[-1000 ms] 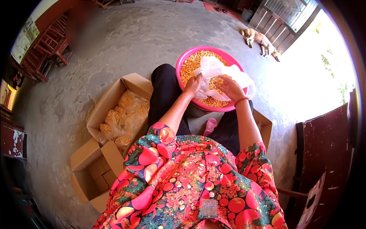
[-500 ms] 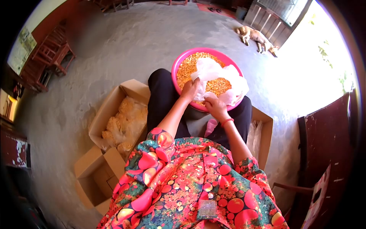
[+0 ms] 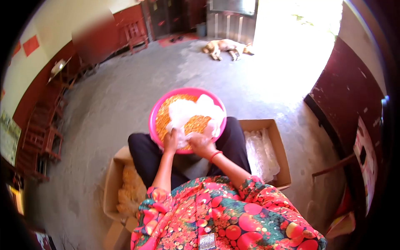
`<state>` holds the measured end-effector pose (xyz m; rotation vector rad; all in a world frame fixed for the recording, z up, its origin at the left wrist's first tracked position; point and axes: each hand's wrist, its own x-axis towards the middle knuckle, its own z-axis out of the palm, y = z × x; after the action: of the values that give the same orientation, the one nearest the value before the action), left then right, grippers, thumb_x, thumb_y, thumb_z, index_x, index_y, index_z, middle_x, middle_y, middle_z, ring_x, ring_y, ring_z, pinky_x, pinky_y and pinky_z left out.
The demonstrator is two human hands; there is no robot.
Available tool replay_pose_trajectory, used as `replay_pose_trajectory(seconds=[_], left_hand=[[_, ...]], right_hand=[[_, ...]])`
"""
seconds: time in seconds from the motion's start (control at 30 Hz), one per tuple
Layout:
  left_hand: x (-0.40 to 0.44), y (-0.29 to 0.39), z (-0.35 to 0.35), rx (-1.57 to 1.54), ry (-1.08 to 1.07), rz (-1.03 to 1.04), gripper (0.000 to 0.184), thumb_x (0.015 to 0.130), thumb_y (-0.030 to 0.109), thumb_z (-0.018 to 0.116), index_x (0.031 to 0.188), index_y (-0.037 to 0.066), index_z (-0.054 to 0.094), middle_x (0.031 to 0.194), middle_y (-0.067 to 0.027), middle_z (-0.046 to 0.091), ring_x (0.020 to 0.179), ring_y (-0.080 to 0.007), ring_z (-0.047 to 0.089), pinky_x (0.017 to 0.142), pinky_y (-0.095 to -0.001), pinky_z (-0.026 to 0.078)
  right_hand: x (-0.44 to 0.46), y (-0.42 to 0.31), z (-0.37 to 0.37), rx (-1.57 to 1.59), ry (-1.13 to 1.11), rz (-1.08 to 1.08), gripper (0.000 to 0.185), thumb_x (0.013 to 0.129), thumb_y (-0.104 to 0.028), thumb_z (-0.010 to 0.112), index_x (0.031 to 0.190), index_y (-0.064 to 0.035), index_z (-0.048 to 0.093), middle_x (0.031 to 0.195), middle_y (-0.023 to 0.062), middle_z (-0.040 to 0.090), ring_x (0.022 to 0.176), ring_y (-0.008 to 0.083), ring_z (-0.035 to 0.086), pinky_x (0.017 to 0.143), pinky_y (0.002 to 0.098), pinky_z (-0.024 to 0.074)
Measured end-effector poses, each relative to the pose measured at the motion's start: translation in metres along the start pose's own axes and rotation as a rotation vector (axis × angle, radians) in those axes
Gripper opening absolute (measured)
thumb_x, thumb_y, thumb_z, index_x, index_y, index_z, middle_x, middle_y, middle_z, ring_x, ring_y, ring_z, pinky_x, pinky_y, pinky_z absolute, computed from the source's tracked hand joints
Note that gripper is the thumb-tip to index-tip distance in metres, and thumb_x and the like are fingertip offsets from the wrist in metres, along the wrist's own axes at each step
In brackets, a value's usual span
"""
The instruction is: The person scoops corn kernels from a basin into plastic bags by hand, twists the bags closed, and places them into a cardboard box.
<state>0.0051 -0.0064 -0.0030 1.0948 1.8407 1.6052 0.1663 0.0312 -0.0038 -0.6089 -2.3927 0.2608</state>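
A pink basin (image 3: pixel 188 90) rests at my knees, filled with yellow-orange kernels (image 3: pixel 168 104) that look like corn. Over the kernels lies a thin white plastic bag (image 3: pixel 183 110), its edges spread in a ring with kernels showing in the middle. At the near rim, my left hand (image 3: pixel 171 140) is closed on the bag's edge. Beside it, my right hand (image 3: pixel 201 143), with a red band at the wrist, pinches another part of the same bag. The fingertips of both hands are partly hidden by the plastic.
To my right stands a cardboard box (image 3: pixel 283 162) holding clear plastic bags (image 3: pixel 260 156). At my left, another cardboard box (image 3: pixel 110 183) contains bagged yellow-orange pieces (image 3: pixel 130 189). A dog (image 3: pixel 228 46) lies near the bright doorway. Wooden chairs (image 3: pixel 135 35) line the wall.
The camera view has tilted up and turned right, so the basin and hands appear lower and further left. Both hands still grip the bag, now slightly closer together.
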Motion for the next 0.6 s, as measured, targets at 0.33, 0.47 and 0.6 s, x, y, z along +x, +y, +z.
replay_pose_trajectory(seconds=[0.33,0.47,0.6], left_hand=[[-0.021,0.018,-0.002,0.311,-0.083,0.142,0.053,0.082,0.041,0.051,0.066,-0.008,0.057,0.057,-0.0236,0.056,0.057,-0.0359,0.059,0.051,-0.0434,0.040],[-0.020,0.011,-0.001,0.332,-0.108,0.194,0.048,0.082,0.039,0.052,0.068,-0.007,0.060,0.059,-0.0224,0.057,0.059,-0.0354,0.060,0.052,-0.0420,0.042],[-0.020,0.009,0.001,0.217,-0.131,0.175,0.044,0.082,0.037,0.053,0.075,-0.006,0.062,0.060,-0.0190,0.060,0.059,-0.0309,0.061,0.054,-0.0397,0.044]], right_hand=[[-0.011,-0.010,-0.002,-0.085,-0.025,0.121,0.016,0.075,-0.016,0.049,0.066,-0.0067,0.058,0.063,0.0120,0.056,0.061,0.0282,0.058,0.053,0.0395,0.0459],[-0.009,-0.011,-0.006,-0.114,-0.016,0.110,0.016,0.075,-0.015,0.049,0.065,-0.0062,0.057,0.062,0.0121,0.056,0.059,0.0273,0.058,0.053,0.0385,0.0456],[-0.010,-0.009,-0.004,-0.123,-0.015,0.099,0.016,0.076,-0.015,0.048,0.064,-0.0050,0.055,0.061,0.0120,0.055,0.058,0.0267,0.058,0.053,0.0384,0.0453]])
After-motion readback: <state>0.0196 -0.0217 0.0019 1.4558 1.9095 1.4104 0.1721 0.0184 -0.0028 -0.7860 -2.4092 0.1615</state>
